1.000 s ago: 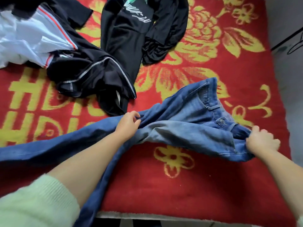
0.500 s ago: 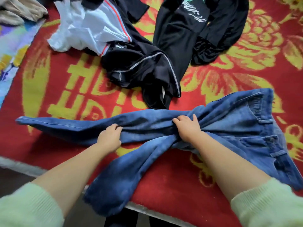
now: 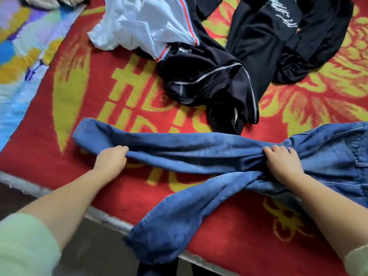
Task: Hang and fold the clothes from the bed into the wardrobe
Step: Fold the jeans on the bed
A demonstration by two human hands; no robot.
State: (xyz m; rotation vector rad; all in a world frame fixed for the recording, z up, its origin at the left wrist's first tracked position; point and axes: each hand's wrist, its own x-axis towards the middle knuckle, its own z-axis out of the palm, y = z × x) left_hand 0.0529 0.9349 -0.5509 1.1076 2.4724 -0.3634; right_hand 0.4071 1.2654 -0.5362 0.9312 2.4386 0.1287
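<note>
You slid your left hand (image 3: 111,161) out along the upper leg of the jeans (image 3: 199,154) and pinched it near the cuff while your right hand (image 3: 282,166) gripped the crotch, so straightening looked underway; the jeans lay on the red bed (image 3: 83,108), lower leg overhanging, with black clothes (image 3: 215,80) and a white shirt (image 3: 143,28) behind.

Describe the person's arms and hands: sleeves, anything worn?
Both hands, left and right, are bare: no gloves, rings or watch visible. Forearms are bare too. Pale green ribbed knit sleeves are pushed up toward the elbows on both arms.
</note>
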